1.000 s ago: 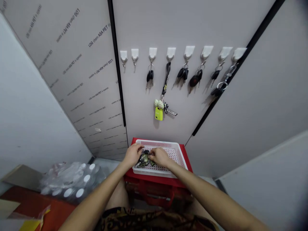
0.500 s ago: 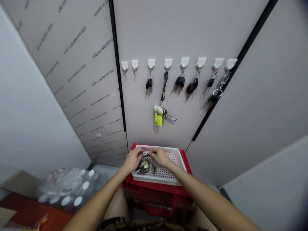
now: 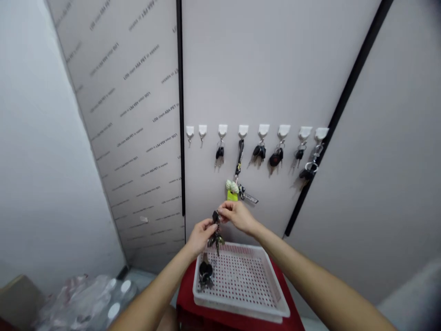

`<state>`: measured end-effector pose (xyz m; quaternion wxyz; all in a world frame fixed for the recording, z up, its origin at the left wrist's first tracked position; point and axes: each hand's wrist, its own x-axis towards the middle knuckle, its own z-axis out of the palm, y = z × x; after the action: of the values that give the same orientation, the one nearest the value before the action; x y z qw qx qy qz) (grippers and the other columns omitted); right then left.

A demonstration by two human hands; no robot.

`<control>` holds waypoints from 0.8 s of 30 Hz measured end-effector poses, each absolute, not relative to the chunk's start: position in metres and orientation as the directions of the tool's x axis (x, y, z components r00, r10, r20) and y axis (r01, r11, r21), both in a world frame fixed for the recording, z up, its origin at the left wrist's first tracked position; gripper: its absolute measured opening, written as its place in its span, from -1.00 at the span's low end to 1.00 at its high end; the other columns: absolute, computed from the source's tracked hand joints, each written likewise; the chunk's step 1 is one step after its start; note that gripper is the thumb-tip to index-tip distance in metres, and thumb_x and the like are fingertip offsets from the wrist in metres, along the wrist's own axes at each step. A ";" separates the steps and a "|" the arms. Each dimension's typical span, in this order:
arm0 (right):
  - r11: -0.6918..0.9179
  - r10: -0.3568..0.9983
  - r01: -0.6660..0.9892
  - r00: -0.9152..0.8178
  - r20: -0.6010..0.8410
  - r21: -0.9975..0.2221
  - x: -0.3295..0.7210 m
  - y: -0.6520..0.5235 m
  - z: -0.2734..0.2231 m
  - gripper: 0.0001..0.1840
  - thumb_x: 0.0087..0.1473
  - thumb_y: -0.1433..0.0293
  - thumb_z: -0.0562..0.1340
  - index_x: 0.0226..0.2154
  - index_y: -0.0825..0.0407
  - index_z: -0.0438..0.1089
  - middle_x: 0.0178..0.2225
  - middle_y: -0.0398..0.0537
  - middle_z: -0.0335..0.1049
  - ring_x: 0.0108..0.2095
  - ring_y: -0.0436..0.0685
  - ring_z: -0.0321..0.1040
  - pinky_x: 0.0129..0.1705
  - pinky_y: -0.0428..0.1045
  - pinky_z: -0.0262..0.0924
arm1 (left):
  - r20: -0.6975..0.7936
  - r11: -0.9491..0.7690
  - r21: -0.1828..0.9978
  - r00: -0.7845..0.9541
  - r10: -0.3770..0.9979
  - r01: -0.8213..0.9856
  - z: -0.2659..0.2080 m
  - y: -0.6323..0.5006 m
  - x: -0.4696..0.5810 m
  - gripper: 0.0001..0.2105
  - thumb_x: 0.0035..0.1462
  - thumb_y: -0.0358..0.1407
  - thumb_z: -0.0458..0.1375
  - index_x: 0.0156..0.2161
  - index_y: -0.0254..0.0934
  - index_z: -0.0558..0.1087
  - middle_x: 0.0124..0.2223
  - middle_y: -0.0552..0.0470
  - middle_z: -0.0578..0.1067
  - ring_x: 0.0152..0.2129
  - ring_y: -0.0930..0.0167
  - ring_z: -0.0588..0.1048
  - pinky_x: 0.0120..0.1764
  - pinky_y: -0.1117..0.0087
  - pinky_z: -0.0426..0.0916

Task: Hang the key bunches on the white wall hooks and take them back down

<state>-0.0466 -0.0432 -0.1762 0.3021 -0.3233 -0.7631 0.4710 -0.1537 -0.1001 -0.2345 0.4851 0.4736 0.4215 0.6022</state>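
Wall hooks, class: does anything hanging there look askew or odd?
Yes, mildly: below the black lanyard on the fourth hook from the left, the flat tag juts out sideways instead of hanging straight down. Nothing appears damaged.

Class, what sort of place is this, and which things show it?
Probably a key-storage corner: white hooks on a pale panel, keys hanging from several, and a white basket holding more keys.

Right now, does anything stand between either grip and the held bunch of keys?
Nothing visible does: the left grip and right grip both have fingers at the held bunch of keys. The lime-green tag hangs partly hidden behind the right grip, not in between.
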 end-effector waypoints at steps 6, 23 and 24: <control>0.490 0.793 0.030 -0.431 0.431 -0.871 -0.085 -0.022 -0.094 -0.95 -0.24 0.48 0.07 -0.65 0.11 0.19 -0.75 -0.24 0.18 -0.72 -0.12 0.15 -0.58 -0.15 0.17 | 0.309 -0.336 0.940 -0.271 0.912 -0.059 -0.149 -0.073 -0.175 -0.78 -0.24 -0.20 0.04 -0.60 -0.38 0.30 -0.69 0.17 0.26 -0.76 0.63 0.17 -0.66 0.59 0.05; 0.580 0.768 0.563 -0.138 0.625 -0.589 -0.151 0.015 -0.022 -0.76 -0.25 0.58 0.00 -0.51 0.17 0.34 -0.59 -0.02 0.32 -0.53 0.00 0.26 -0.43 -0.10 0.13 | 0.358 -0.331 0.932 -0.503 0.787 0.146 -0.081 -0.014 -0.213 -0.80 -0.18 -0.28 0.01 -0.67 -0.37 0.30 -0.74 0.11 0.27 -0.79 0.57 0.22 -0.65 0.52 0.15; 0.587 0.764 0.569 -0.154 0.626 -0.576 -0.149 0.013 -0.024 -0.76 -0.24 0.57 0.00 -0.49 0.17 0.34 -0.58 -0.02 0.32 -0.51 0.01 0.26 -0.41 -0.09 0.13 | 0.358 -0.320 0.933 -0.513 0.780 0.164 -0.084 -0.014 -0.213 -0.82 -0.19 -0.30 0.02 -0.66 -0.38 0.31 -0.73 0.10 0.29 -0.76 0.55 0.25 -0.61 0.50 0.17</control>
<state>-0.1494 0.0126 -0.0239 0.4764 -0.4430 -0.7526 0.1025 -0.2134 -0.0139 -0.0842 0.2253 0.4389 0.5379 0.6835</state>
